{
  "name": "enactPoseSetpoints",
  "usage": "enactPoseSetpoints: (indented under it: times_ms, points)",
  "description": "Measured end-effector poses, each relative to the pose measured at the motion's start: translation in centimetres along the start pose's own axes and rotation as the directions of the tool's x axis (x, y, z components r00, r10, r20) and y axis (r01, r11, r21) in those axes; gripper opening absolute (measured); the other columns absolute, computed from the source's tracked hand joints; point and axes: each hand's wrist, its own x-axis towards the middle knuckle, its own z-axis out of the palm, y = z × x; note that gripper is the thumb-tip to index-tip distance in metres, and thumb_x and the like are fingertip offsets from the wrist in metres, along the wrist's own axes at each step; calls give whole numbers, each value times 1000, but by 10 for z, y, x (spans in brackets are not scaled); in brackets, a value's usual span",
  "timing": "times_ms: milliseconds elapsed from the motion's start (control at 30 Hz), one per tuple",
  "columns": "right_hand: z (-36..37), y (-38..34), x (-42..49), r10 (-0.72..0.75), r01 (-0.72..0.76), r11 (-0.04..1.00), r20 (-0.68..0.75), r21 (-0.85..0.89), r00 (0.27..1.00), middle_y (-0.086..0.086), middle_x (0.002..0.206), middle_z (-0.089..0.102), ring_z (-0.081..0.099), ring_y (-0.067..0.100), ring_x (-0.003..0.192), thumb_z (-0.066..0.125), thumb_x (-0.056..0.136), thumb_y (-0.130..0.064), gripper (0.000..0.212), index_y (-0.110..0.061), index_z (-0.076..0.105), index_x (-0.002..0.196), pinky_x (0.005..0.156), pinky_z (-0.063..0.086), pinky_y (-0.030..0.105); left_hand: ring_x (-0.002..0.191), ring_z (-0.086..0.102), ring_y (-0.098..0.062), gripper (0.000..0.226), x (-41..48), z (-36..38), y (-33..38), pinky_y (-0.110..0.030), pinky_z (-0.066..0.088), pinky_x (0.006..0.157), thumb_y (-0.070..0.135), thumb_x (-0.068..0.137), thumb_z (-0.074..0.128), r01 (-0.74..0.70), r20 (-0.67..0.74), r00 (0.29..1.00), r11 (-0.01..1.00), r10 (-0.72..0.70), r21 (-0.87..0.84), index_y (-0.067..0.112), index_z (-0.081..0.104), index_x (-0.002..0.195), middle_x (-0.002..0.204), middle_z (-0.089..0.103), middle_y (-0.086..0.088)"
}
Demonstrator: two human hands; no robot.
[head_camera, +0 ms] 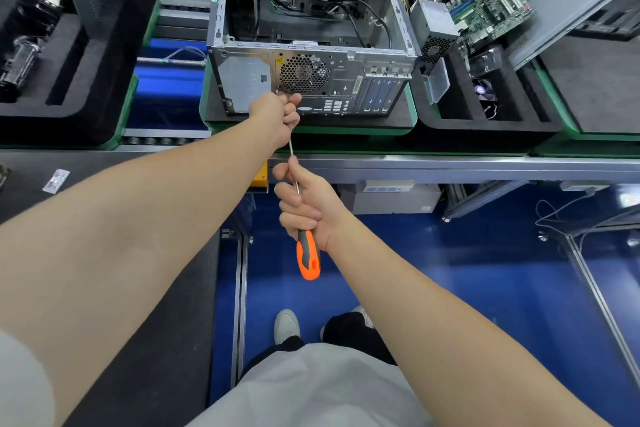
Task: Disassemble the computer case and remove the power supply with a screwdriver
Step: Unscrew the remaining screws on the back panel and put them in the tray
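An open silver computer case [311,42] lies on a black foam tray, its rear panel with the round fan grille [304,73] facing me. My right hand [306,204] grips a screwdriver [307,253] with an orange and grey handle, the thin metal shaft pointing up toward the case. My left hand [278,114] is curled round the upper end of the shaft at the lower rear panel, just below the fan grille, hiding the tip. A grey power supply [434,28] stands outside the case to its right.
A green motherboard [491,7] leans beside the power supply above a black foam tray [485,121] holding small parts. Another foam tray [69,45] with components sits at left. A metal conveyor rail [450,166] runs in front. Below are blue floor and my shoes.
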Motion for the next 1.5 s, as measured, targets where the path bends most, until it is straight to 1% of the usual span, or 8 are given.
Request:
enactPoseSetpoints:
  times_ms: [133,333,533,667,833,1100,1333,1500]
  points:
    - [16,-3,3,-127,-64,893,-388,-445,913,3,54,48,26,10,33,42,113,-46,43,-12,56,91,35,24,20,43,32,-7,25,2,0,-1,-16,24,37,12,108,35,-21,-39,999,999,22,25,6,56,120,76,71,-12]
    - [17,-5,8,-504,-371,283,-466,-884,727,14,99,60,65,31,85,48,107,-8,22,-4,58,127,54,37,31,36,35,-8,30,2,6,-6,-17,26,36,17,109,32,-34,-105,994,997,41,62,11,55,126,76,74,-13]
    - [9,0,0,-115,42,955,-233,-294,966,9,61,56,31,13,37,36,114,-39,40,-7,60,112,38,32,22,39,34,-7,29,-4,6,-2,-16,25,35,17,110,33,-16,-72,997,1000,18,27,6,57,121,82,69,-11]
    - [5,3,-7,-38,26,984,68,176,997,4,62,52,23,7,32,36,115,-37,40,-12,65,109,28,25,17,42,37,-7,29,-9,6,0,-15,25,36,19,110,34,12,-47,999,999,-13,-31,9,57,125,78,67,-10]
    - [15,2,-7,-103,64,975,-183,-212,978,2,56,52,26,8,31,36,116,-29,28,-11,54,105,31,22,19,43,40,-6,34,-7,3,0,-14,28,38,16,110,34,-11,-49,999,998,13,56,7,56,134,82,69,-10]
    - [16,3,-3,-571,-295,-22,-231,-955,788,22,113,68,65,33,94,37,108,-11,23,-4,59,110,90,58,49,40,41,-10,28,-7,6,-14,-18,30,39,12,107,35,-141,-106,979,959,172,247,9,50,130,80,69,-15]
    - [2,-4,-5,-178,73,928,-264,-364,948,9,62,58,35,12,40,35,116,-39,44,-9,65,126,39,36,25,43,33,-10,16,-9,9,-13,-20,22,40,7,105,36,-153,-129,974,963,185,221,14,50,109,80,69,-11]
    - [-1,-1,-12,-8,-61,913,167,403,986,8,61,51,24,6,35,40,112,-31,33,-7,62,115,29,32,18,43,29,-11,25,-9,12,-9,-19,19,36,15,109,30,-59,-102,993,998,60,11,11,52,98,75,65,-10]
